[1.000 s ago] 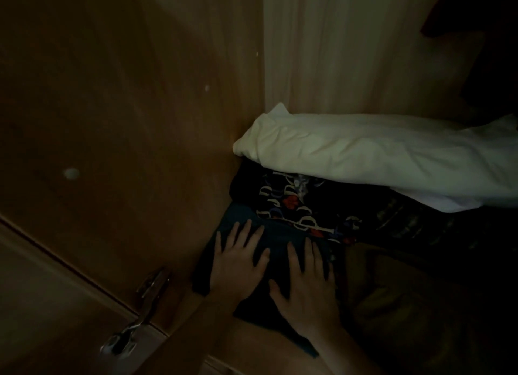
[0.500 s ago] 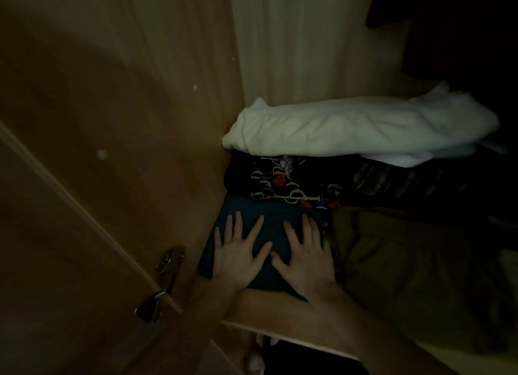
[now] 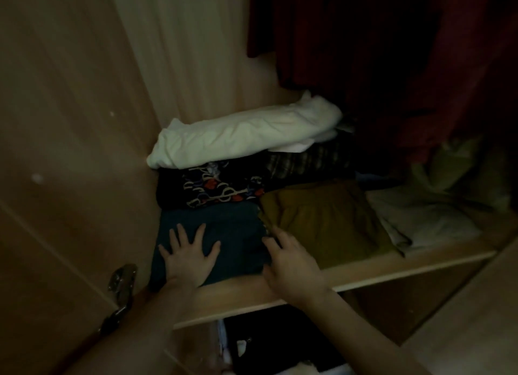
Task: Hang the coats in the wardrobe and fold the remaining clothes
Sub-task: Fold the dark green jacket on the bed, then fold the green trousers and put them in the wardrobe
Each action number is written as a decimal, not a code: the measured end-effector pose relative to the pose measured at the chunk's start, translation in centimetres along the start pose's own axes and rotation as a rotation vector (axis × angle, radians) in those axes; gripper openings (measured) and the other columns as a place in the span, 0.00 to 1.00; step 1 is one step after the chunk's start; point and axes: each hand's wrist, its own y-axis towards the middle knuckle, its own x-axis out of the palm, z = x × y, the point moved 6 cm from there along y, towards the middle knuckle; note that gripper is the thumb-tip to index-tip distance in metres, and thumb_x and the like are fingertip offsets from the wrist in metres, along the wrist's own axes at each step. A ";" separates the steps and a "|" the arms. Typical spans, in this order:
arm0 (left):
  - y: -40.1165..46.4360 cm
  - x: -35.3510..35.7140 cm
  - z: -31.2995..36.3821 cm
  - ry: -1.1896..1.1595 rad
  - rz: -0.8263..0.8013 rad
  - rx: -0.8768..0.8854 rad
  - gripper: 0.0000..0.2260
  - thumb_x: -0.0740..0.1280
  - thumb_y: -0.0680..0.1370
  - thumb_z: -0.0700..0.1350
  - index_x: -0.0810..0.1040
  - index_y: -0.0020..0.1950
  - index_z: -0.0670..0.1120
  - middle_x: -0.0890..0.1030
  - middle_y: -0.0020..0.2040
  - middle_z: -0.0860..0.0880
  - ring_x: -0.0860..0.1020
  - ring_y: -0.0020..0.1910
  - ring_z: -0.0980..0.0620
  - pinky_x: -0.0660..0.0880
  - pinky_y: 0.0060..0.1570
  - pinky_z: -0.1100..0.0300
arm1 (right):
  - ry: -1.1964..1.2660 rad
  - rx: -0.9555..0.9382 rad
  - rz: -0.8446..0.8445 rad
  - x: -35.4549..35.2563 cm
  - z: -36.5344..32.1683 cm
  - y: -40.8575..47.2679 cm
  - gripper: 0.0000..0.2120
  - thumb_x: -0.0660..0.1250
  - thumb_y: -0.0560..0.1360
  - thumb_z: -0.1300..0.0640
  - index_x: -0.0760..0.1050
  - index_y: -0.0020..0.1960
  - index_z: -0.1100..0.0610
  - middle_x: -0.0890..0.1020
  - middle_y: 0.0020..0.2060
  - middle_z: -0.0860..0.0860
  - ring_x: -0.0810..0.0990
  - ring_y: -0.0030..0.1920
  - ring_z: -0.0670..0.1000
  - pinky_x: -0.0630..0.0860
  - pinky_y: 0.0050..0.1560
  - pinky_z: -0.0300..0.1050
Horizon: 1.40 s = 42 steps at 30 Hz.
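Observation:
A folded dark teal garment (image 3: pixel 232 231) lies at the front left of the wardrobe shelf (image 3: pixel 392 268). My left hand (image 3: pixel 187 252) presses flat on it with fingers spread. My right hand (image 3: pixel 288 258) rests at its right edge, fingers straight, touching the seam beside a folded olive garment (image 3: pixel 325 220). Behind them sit a dark patterned garment (image 3: pixel 218 189) and a white folded one (image 3: pixel 241 139) on top. Dark red coats (image 3: pixel 392 52) hang above at the right.
The wardrobe's side wall (image 3: pixel 70 122) stands close on the left, with a metal door hinge (image 3: pixel 122 282) low down. Pale cloth (image 3: pixel 426 215) lies at the shelf's right. A lower compartment holds dark items (image 3: pixel 274 344). The scene is dim.
The view has pulled back and turned right, showing the hanging coats and lower compartment. My right hand has slid from the teal garment's middle to its right edge. My left hand stays flat.

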 end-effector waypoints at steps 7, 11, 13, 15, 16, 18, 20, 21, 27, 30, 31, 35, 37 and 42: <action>-2.4 -6.3 7.6 0.250 -0.054 0.127 0.34 0.51 0.78 0.65 0.53 0.78 0.47 0.51 0.79 0.39 0.55 0.75 0.35 0.58 0.70 0.41 | -0.096 0.232 0.063 -5.9 7.2 -8.6 0.28 0.61 0.78 0.49 0.58 0.75 0.51 0.53 0.77 0.55 0.56 0.74 0.56 0.58 0.72 0.50; -11.2 -10.3 18.7 0.014 0.135 0.610 0.32 0.54 0.77 0.65 0.57 0.77 0.52 0.50 0.80 0.45 0.53 0.76 0.41 0.54 0.73 0.44 | -0.104 0.358 0.158 -8.8 9.9 -14.3 0.27 0.60 0.77 0.47 0.59 0.73 0.53 0.56 0.76 0.55 0.58 0.74 0.58 0.61 0.71 0.55; -16.6 -10.7 23.2 -0.038 0.178 0.801 0.31 0.54 0.76 0.65 0.58 0.77 0.54 0.49 0.80 0.47 0.53 0.77 0.44 0.55 0.73 0.45 | -0.139 0.420 0.226 -10.3 11.3 -18.9 0.30 0.57 0.74 0.45 0.60 0.74 0.54 0.60 0.75 0.56 0.61 0.72 0.58 0.63 0.70 0.55; -22.6 -10.7 27.7 -0.105 0.213 0.984 0.31 0.55 0.76 0.65 0.61 0.76 0.55 0.51 0.80 0.49 0.54 0.77 0.46 0.55 0.73 0.46 | -0.161 0.502 0.318 -11.9 13.1 -25.1 0.32 0.54 0.72 0.45 0.62 0.73 0.55 0.63 0.74 0.57 0.63 0.72 0.59 0.65 0.70 0.55; -25.9 -10.6 30.0 -0.148 0.224 1.076 0.30 0.55 0.75 0.65 0.63 0.76 0.55 0.53 0.80 0.49 0.55 0.77 0.47 0.56 0.73 0.47 | -0.167 0.564 0.361 -12.6 14.1 -28.6 0.31 0.55 0.72 0.46 0.64 0.73 0.56 0.63 0.74 0.57 0.63 0.72 0.59 0.65 0.70 0.55; -32.7 -10.2 34.5 -0.221 0.228 1.243 0.30 0.56 0.75 0.64 0.65 0.75 0.55 0.55 0.79 0.50 0.55 0.77 0.48 0.57 0.73 0.47 | -0.186 0.708 0.418 -13.9 16.2 -36.1 0.29 0.62 0.74 0.50 0.64 0.73 0.55 0.62 0.75 0.57 0.63 0.73 0.59 0.63 0.71 0.54; -39.8 -9.6 38.6 -0.268 0.201 1.382 0.29 0.57 0.75 0.63 0.65 0.74 0.55 0.56 0.79 0.50 0.55 0.77 0.49 0.56 0.74 0.46 | -0.219 0.818 0.486 -15.5 17.8 -43.7 0.29 0.66 0.72 0.51 0.66 0.72 0.57 0.65 0.74 0.58 0.65 0.71 0.60 0.63 0.70 0.53; -43.3 -9.4 40.4 -0.279 0.180 1.443 0.29 0.57 0.75 0.63 0.65 0.74 0.55 0.55 0.79 0.50 0.54 0.77 0.49 0.56 0.74 0.46 | -0.222 0.867 0.522 -16.3 18.5 -47.4 0.29 0.66 0.71 0.51 0.68 0.71 0.58 0.67 0.72 0.59 0.68 0.69 0.61 0.65 0.68 0.53; -63.4 -7.3 49.2 -0.251 0.090 1.740 0.31 0.52 0.72 0.63 0.69 0.72 0.53 0.61 0.78 0.48 0.63 0.75 0.48 0.63 0.68 0.50 | -0.222 1.172 0.691 -20.4 20.3 -70.5 0.28 0.63 0.70 0.50 0.70 0.69 0.58 0.69 0.70 0.60 0.71 0.66 0.62 0.69 0.66 0.54; -72.7 -6.4 52.8 -0.273 0.059 1.865 0.28 0.55 0.71 0.61 0.75 0.66 0.51 0.68 0.74 0.45 0.69 0.70 0.45 0.69 0.64 0.49 | -0.224 1.335 0.791 -22.5 20.3 -82.6 0.28 0.62 0.71 0.50 0.70 0.69 0.58 0.69 0.71 0.59 0.70 0.68 0.62 0.68 0.68 0.56; -75.6 -6.2 53.9 -0.293 0.061 1.903 0.26 0.56 0.71 0.60 0.77 0.64 0.50 0.71 0.72 0.45 0.72 0.68 0.44 0.70 0.62 0.49 | -0.234 1.380 0.817 -23.1 20.1 -86.4 0.27 0.64 0.72 0.52 0.70 0.70 0.58 0.68 0.71 0.59 0.69 0.68 0.62 0.67 0.68 0.56; -85.9 -4.4 57.5 -0.293 -0.007 2.043 0.22 0.62 0.68 0.55 0.79 0.59 0.49 0.76 0.66 0.44 0.77 0.61 0.44 0.75 0.55 0.49 | -0.289 1.496 0.774 -23.2 18.7 -98.0 0.28 0.69 0.74 0.56 0.67 0.72 0.57 0.68 0.72 0.58 0.66 0.70 0.59 0.63 0.69 0.51; -90.0 -3.2 58.8 -0.287 -0.068 2.100 0.22 0.60 0.69 0.55 0.79 0.59 0.48 0.75 0.66 0.45 0.77 0.60 0.44 0.74 0.55 0.48 | -0.256 1.543 0.739 -22.6 18.4 -101.9 0.28 0.68 0.75 0.54 0.65 0.73 0.55 0.66 0.72 0.56 0.65 0.71 0.58 0.64 0.69 0.52; -96.5 0.8 61.8 -0.157 -0.137 2.163 0.21 0.63 0.76 0.54 0.71 0.69 0.51 0.66 0.74 0.49 0.66 0.70 0.47 0.64 0.65 0.52 | -0.157 1.618 0.688 -20.5 20.2 -108.1 0.27 0.66 0.76 0.51 0.63 0.74 0.52 0.65 0.73 0.53 0.64 0.72 0.56 0.65 0.69 0.53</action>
